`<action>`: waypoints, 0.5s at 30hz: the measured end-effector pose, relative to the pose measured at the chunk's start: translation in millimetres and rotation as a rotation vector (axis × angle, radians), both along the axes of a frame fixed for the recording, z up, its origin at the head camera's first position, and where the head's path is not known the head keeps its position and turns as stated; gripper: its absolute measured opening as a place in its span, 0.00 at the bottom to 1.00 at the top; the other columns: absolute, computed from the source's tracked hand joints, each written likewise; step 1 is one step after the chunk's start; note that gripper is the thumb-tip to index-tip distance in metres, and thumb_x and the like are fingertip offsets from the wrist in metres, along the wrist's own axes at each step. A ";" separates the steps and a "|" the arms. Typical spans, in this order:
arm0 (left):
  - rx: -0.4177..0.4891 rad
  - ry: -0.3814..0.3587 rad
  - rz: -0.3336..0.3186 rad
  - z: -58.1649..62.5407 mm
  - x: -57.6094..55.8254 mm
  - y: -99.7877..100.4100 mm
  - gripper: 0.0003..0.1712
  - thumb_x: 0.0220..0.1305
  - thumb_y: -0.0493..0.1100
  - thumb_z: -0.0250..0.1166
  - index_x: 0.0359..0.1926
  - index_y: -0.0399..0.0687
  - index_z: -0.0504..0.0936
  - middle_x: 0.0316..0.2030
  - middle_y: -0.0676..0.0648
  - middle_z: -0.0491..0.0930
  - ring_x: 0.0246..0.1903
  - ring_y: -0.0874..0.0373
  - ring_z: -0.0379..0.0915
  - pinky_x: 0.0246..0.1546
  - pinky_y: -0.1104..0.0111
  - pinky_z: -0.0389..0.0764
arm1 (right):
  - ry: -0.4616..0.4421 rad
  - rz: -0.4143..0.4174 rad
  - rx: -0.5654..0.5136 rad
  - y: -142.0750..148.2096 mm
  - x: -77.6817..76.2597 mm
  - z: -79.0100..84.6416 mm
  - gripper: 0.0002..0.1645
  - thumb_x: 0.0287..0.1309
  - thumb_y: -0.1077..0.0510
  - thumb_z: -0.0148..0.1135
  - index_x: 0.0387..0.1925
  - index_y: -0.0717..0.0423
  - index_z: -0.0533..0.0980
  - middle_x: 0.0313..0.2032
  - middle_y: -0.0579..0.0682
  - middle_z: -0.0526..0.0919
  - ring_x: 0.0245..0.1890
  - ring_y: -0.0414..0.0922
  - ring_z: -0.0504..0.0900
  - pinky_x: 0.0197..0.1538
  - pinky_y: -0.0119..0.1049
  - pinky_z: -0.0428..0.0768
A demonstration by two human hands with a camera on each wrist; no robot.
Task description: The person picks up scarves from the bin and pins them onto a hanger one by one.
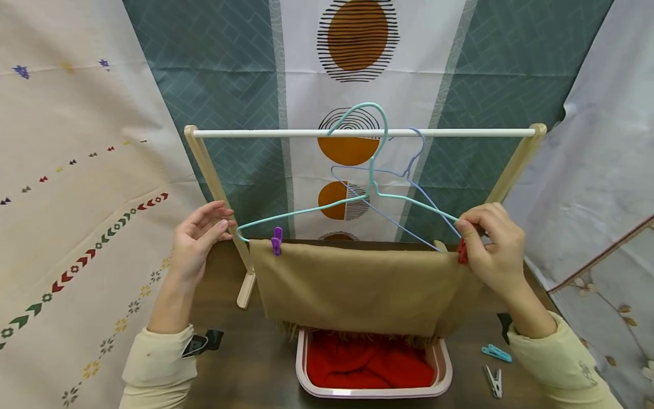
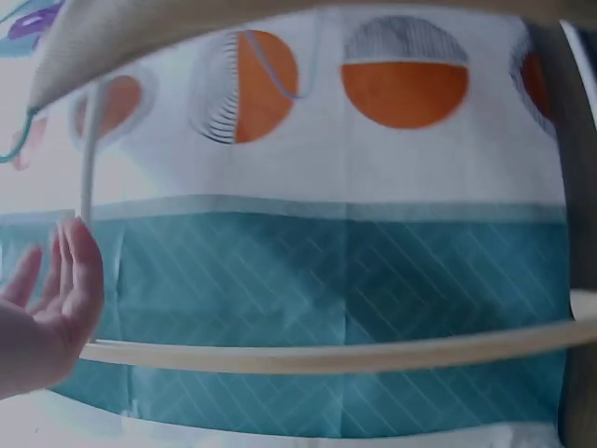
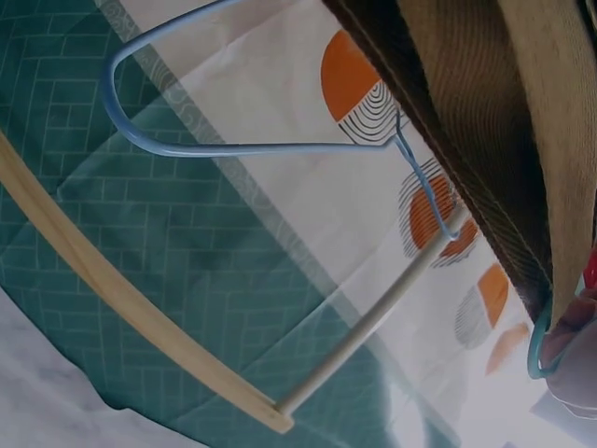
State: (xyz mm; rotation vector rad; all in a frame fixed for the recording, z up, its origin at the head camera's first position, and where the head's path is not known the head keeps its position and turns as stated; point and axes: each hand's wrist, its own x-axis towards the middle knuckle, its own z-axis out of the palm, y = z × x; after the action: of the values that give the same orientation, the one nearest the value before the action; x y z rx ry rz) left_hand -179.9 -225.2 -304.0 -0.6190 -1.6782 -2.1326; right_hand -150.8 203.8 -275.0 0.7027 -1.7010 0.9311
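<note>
The left hand [image 1: 196, 241] has its fingers loosely extended and empty, just beside the left end of a mint hanger [image 1: 371, 173]. The right hand [image 1: 493, 241] has its fingers curled, pinching the hanger's right end beside a red clip [image 1: 462, 251]. A brown cloth [image 1: 357, 289] hangs from the hanger between the hands, with a purple clip [image 1: 277, 241] near its left corner. A blue hanger [image 3: 270, 149], farther back, hooks over the white rail [image 1: 255, 134] of a wooden rack.

The dark worktop [image 1: 245, 363] carries a pale basin [image 1: 373, 392] holding red fabric [image 1: 368, 358]; to its right lie a light-blue clip [image 1: 496, 353] and a grey clip [image 1: 494, 382]. A green-and-white backdrop [image 1: 219, 85] with orange discs closes the far side; patterned cream drapery [image 1: 76, 142] hangs at left, whitish drapery [image 1: 587, 187] at right.

The brown cloth's fringe covers the basin's far edge. Whether the mint hook bears on the rail, or the right fingers also press the red clip, cannot be told. The right wrist view crops the right hand.
</note>
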 end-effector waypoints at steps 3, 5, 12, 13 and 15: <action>-0.126 -0.047 0.186 -0.9 -8.0 -2.2 0.23 0.57 0.27 0.58 0.56 0.36 0.69 0.43 0.46 0.74 0.38 0.59 0.73 0.32 0.75 0.76 | 0.004 -0.011 -0.003 1.4 -0.5 -0.4 0.31 0.59 0.46 0.56 0.15 0.69 0.72 0.18 0.60 0.72 0.25 0.37 0.67 0.32 0.21 0.63; -0.242 -0.062 0.341 -1.0 -14.5 -3.2 0.26 0.57 0.29 0.60 0.58 0.36 0.68 0.43 0.49 0.73 0.39 0.61 0.72 0.32 0.78 0.74 | 0.009 -0.016 -0.005 2.2 -1.0 -0.9 0.30 0.59 0.46 0.56 0.16 0.69 0.72 0.18 0.60 0.72 0.25 0.38 0.66 0.32 0.21 0.63; -0.417 -0.137 0.612 -10.1 -38.3 -10.8 0.31 0.56 0.33 0.61 0.61 0.34 0.63 0.46 0.42 0.71 0.41 0.54 0.70 0.33 0.79 0.70 | 0.017 -0.023 -0.005 2.3 -3.2 -4.1 0.29 0.59 0.46 0.57 0.16 0.69 0.73 0.18 0.59 0.73 0.25 0.40 0.67 0.32 0.21 0.63; -0.408 -0.160 0.612 -15.0 -44.1 -14.4 0.32 0.57 0.34 0.61 0.62 0.36 0.62 0.48 0.41 0.70 0.42 0.54 0.70 0.34 0.78 0.70 | 0.018 -0.020 -0.006 2.0 -3.4 -4.5 0.29 0.59 0.47 0.57 0.16 0.69 0.73 0.18 0.59 0.73 0.25 0.40 0.67 0.32 0.21 0.63; -0.394 -0.219 0.605 -24.9 -56.1 -21.8 0.34 0.58 0.38 0.61 0.65 0.41 0.59 0.52 0.39 0.68 0.45 0.53 0.68 0.38 0.77 0.71 | 0.016 -0.021 -0.003 1.6 -3.6 -5.3 0.29 0.59 0.46 0.56 0.16 0.69 0.73 0.18 0.59 0.73 0.24 0.40 0.67 0.32 0.22 0.62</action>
State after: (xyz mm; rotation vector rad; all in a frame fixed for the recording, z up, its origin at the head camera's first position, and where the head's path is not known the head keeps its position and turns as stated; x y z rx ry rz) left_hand -236.0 -247.0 -329.0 0.0487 -2.0891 -1.4933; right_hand -154.3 205.4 -280.3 0.6875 -1.6889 0.9112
